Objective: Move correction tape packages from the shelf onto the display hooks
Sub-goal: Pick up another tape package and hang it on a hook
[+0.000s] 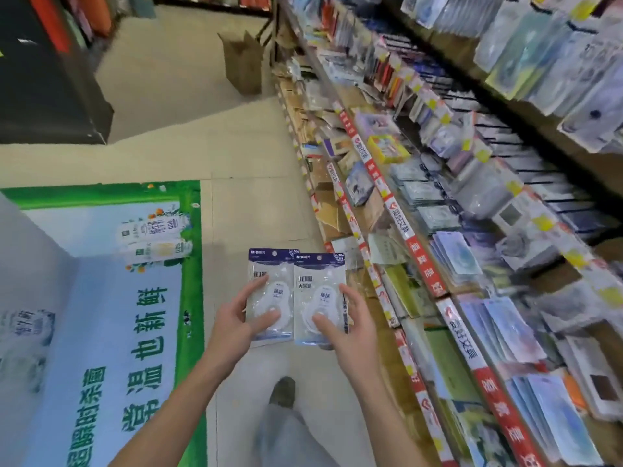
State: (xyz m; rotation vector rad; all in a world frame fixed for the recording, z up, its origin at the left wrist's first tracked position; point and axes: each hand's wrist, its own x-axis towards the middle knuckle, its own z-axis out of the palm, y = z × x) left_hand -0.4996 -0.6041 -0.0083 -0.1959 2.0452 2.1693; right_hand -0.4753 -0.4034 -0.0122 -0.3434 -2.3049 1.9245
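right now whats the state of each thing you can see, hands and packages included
left hand: grips the left correction tape package
right hand: grips the right correction tape package
left correction tape package: held upright above the floor, partly behind the right one
right correction tape package: held upright, overlapping the left one
display hooks: hung with packages
cardboard box: open, on the floor

Two hands (296,326) gripping two correction tape packages (295,294), stocked shelves (421,210) right

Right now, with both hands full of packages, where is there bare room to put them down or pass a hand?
Bare floor tile lies between the green floor advert and the shelving. The shelving is packed edge to edge. Left hand and right hand each grip a correction tape package above the aisle.
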